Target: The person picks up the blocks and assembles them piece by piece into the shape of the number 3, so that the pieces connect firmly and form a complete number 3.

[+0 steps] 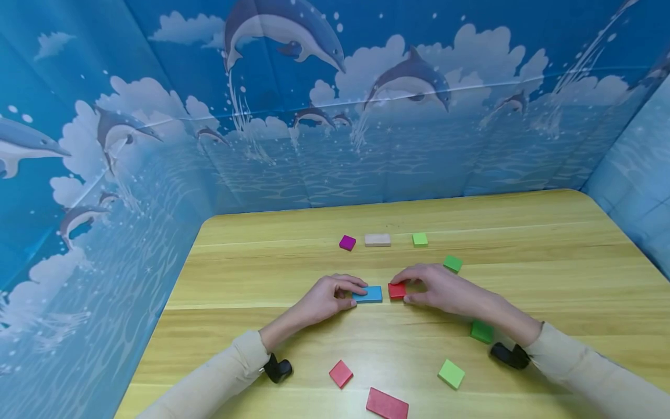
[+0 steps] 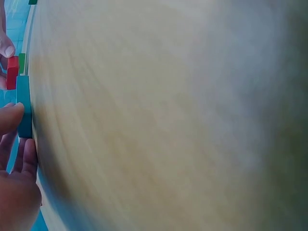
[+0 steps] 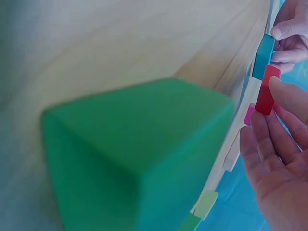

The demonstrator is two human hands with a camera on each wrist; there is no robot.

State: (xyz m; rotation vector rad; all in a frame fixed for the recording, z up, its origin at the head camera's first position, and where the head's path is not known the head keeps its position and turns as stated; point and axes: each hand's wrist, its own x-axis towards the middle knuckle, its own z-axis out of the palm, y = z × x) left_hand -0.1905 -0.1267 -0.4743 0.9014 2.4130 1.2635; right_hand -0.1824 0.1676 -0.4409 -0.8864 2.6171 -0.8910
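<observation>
Near the middle of the table, my left hand (image 1: 325, 298) pinches the left end of a flat, oblong blue block (image 1: 373, 295) between thumb and fingers. Just to its right, my right hand (image 1: 442, 289) holds a smaller red block (image 1: 396, 292) between thumb and fingertips. A narrow gap separates the two blocks in the head view. Seen from the left wrist, the blue block (image 2: 24, 108) stands out lengthwise from the fingers, with the red block (image 2: 13, 73) beyond its far end. In the right wrist view the thumb lies against the red block (image 3: 267, 91).
Behind the hands lie a purple block (image 1: 348, 242), a pale pinkish block (image 1: 378, 240) and a light green block (image 1: 420, 239). Green blocks (image 1: 453, 263) (image 1: 481, 331) lie beside the right forearm. Nearer are a light green block (image 1: 451, 374) and two pinkish-red blocks (image 1: 341, 374) (image 1: 387, 403).
</observation>
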